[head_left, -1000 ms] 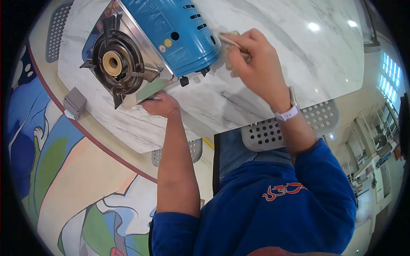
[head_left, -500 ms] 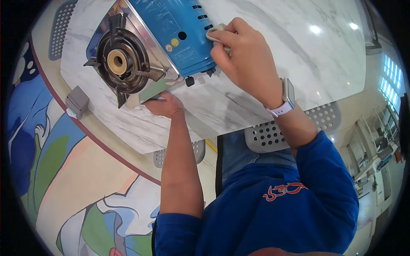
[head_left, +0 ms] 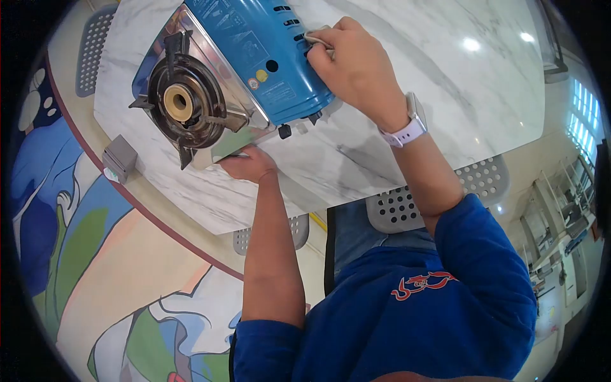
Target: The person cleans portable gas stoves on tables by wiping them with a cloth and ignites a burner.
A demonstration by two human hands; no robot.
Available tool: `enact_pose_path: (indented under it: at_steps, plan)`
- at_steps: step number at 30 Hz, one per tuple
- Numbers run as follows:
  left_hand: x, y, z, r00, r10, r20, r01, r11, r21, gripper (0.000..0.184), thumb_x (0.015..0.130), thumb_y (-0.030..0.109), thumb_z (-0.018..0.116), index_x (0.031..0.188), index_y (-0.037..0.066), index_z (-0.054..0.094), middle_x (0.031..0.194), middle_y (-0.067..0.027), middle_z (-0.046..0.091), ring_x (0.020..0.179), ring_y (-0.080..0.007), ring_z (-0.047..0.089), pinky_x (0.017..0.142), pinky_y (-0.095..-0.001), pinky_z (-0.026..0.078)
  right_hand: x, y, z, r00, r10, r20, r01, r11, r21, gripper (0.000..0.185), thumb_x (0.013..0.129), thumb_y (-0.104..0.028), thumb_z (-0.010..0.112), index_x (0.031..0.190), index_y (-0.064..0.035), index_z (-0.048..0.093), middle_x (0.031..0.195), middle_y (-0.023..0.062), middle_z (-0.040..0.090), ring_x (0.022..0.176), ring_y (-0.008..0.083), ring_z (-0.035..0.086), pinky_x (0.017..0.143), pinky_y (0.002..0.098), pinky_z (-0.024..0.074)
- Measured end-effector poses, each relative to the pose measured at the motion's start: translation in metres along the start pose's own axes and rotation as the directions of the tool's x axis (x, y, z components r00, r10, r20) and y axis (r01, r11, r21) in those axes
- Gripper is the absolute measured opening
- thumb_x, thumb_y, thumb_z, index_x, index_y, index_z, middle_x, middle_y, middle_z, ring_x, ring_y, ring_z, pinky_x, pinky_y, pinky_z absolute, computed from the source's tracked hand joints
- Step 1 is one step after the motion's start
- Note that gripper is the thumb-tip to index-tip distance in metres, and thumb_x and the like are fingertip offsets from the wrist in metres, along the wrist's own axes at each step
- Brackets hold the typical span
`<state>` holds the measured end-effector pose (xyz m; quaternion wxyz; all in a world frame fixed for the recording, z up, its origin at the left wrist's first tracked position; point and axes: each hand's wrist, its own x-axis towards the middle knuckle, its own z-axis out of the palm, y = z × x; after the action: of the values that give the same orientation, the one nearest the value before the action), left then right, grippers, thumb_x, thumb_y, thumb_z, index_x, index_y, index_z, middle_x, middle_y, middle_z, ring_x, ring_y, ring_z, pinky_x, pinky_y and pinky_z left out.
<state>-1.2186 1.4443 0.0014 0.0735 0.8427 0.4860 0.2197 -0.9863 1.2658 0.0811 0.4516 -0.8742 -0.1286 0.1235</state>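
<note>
A portable gas stove (head_left: 223, 44) rests on the marbled table, its round burner (head_left: 180, 104) at the left and a blue cover (head_left: 261, 57) at the right. My left hand (head_left: 250, 164) grips the stove's near edge, with the fingertips hidden beneath it. My right hand (head_left: 349, 58) is closed on a light cloth (head_left: 321, 36), pressed to the right side of the blue cover near its vent slots. Black knobs (head_left: 284, 132) stick out at the cover's near end.
A small grey box (head_left: 119, 159) sits at the left edge of the marbled table (head_left: 445, 76). Grey perforated stools (head_left: 394, 209) stand by the table's near edge, and another perforated seat (head_left: 95, 51) is at the far left. A painted mural fills the lower left.
My right hand and the cloth have moved up and left along the stove's blue side. My left hand keeps its hold on the near edge; the stove has shifted slightly in view.
</note>
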Motion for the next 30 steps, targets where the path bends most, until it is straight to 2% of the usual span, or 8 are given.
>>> enact_pose_path:
  at_steps: [3,9,12,18,21,24,27,30]
  plan:
    - [0.001,0.003,-0.002,1.000,-0.003,0.013,0.003,1.000,0.027,0.063,0.079,0.020,0.057,0.132,-0.005,0.033,0.111,-0.0272,0.055,0.101,-0.0442,0.054,0.085,-0.0498,0.043,-0.005,-0.009,-0.006,0.996,-0.088,-0.006,0.088,0.996,-0.030,0.022,0.076,-0.019,0.054,0.078,-0.0047,0.071,0.071,0.0172,0.058,0.066,0.0321,0.059,0.062,0.0423,0.0482]
    - [0.002,0.023,-0.009,0.997,-0.062,0.054,0.066,0.995,-0.073,0.068,0.081,0.023,0.057,0.135,-0.005,0.029,0.114,-0.0290,0.054,0.103,-0.0451,0.053,0.086,-0.0505,0.042,0.002,-0.001,-0.028,0.996,0.035,0.085,-0.060,0.945,0.320,0.026,0.077,-0.023,0.054,0.082,-0.0030,0.071,0.078,0.0192,0.061,0.069,0.0345,0.060,0.066,0.0411,0.0493]
    - [0.001,0.019,-0.008,0.996,-0.071,0.051,0.071,0.997,0.001,0.067,0.083,0.025,0.057,0.136,-0.005,0.028,0.117,-0.0296,0.052,0.104,-0.0455,0.053,0.086,-0.0504,0.043,0.008,0.017,-0.021,0.991,0.119,0.052,-0.127,0.971,0.200,0.028,0.077,-0.023,0.055,0.084,-0.0022,0.071,0.083,0.0206,0.061,0.070,0.0362,0.060,0.067,0.0405,0.0500]
    - [0.001,0.030,-0.011,0.992,-0.099,0.072,0.103,0.993,-0.050,0.066,0.084,0.025,0.056,0.136,-0.005,0.028,0.118,-0.0296,0.051,0.105,-0.0461,0.052,0.088,-0.0508,0.042,0.001,0.002,-0.008,0.996,0.023,0.089,-0.025,0.999,0.024,0.026,0.077,-0.021,0.054,0.083,-0.0034,0.071,0.077,0.0196,0.060,0.069,0.0345,0.059,0.065,0.0418,0.0491]
    - [0.001,0.026,-0.011,0.994,-0.082,0.073,0.082,0.997,-0.004,0.067,0.084,0.026,0.056,0.136,-0.004,0.027,0.118,-0.0296,0.052,0.106,-0.0461,0.052,0.087,-0.0514,0.042,-0.003,-0.007,-0.017,0.996,-0.034,0.081,0.025,0.994,0.102,0.024,0.076,-0.021,0.056,0.082,-0.0037,0.072,0.075,0.0185,0.059,0.066,0.0333,0.058,0.063,0.0409,0.0487]
    - [0.002,0.022,-0.011,0.994,-0.065,0.090,0.064,0.998,0.015,0.067,0.084,0.027,0.056,0.136,-0.005,0.028,0.118,-0.0295,0.052,0.106,-0.0460,0.052,0.087,-0.0515,0.043,0.004,0.002,-0.023,0.988,-0.116,0.102,0.074,0.934,0.350,0.024,0.077,-0.020,0.056,0.084,-0.0029,0.072,0.073,0.0162,0.059,0.064,0.0302,0.059,0.063,0.0382,0.0496]
    - [0.002,0.025,-0.011,0.996,-0.051,0.078,0.055,0.997,-0.050,0.066,0.083,0.027,0.056,0.135,-0.004,0.029,0.118,-0.0296,0.052,0.106,-0.0462,0.052,0.087,-0.0511,0.043,0.010,0.014,-0.030,0.996,0.041,0.085,-0.068,0.937,0.343,0.026,0.078,-0.020,0.056,0.090,-0.0034,0.072,0.074,0.0138,0.058,0.066,0.0265,0.061,0.064,0.0356,0.0502]
    - [0.000,0.023,-0.009,0.998,-0.047,0.044,0.048,0.998,-0.029,0.065,0.083,0.026,0.056,0.134,-0.005,0.030,0.119,-0.0296,0.052,0.106,-0.0459,0.052,0.088,-0.0505,0.042,0.013,0.027,-0.044,0.948,0.214,0.236,-0.301,0.843,0.446,0.025,0.085,-0.014,0.051,0.101,-0.0078,0.070,0.086,0.0076,0.056,0.072,0.0148,0.059,0.066,0.0267,0.0480]
